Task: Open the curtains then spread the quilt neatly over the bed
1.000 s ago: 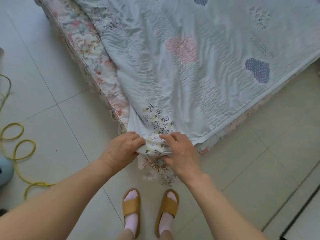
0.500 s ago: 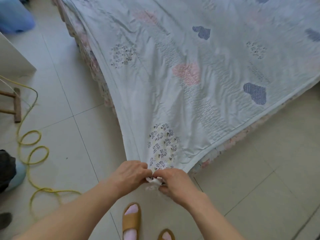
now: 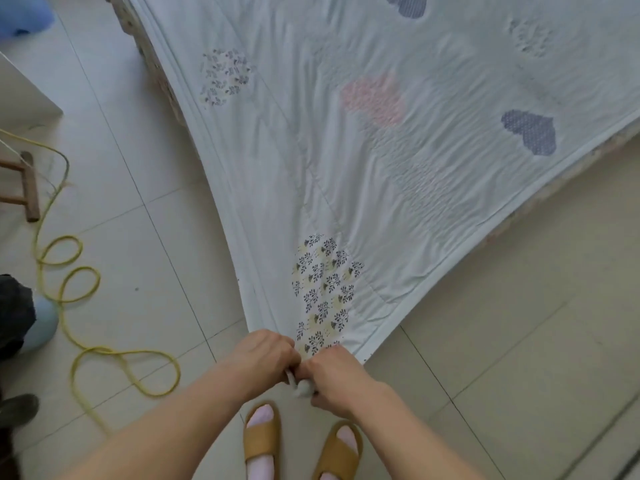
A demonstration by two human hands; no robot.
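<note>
No writing or labels readable anywhere. Floor [image 3: 502,358] is pale tile w/ thin grout lines. At 9 o'clock a yellow cord [image 3: 74,292] loops across it, wooden stool leg [image 3: 29,187] just above, blue thing [image 3: 20,13] at 11. Quilt [image 3: 381,168], pale w/ heart patches, fans from 12 to 3 over the bed [image 3: 149,53], its corner drawn tight down to 6. Left hand [image 3: 265,358] & right hand [image 3: 334,374] touch, both fisted, pinching that corner. Below, tan slippers [image 3: 261,441] w/ pink socks.
</note>
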